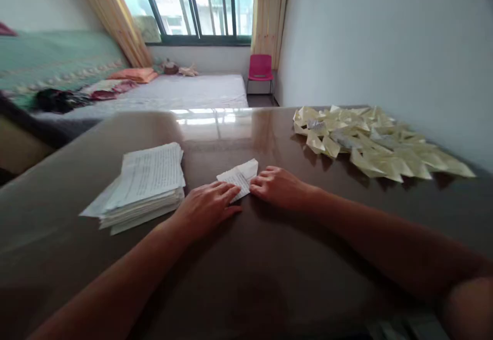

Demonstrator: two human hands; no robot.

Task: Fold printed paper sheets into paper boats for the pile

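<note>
Paper [239, 175] beneath curled fingers [228, 192]

A bedroom in a home
A bed [204, 87] with folded bedding [134, 74] lies beneath a curtained window [192, 3].

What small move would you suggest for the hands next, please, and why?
Probably press the right hand along the small paper's near edge, since the paper looks partly folded and the left hand's fingers rest on it, which should steady it against the table.
</note>
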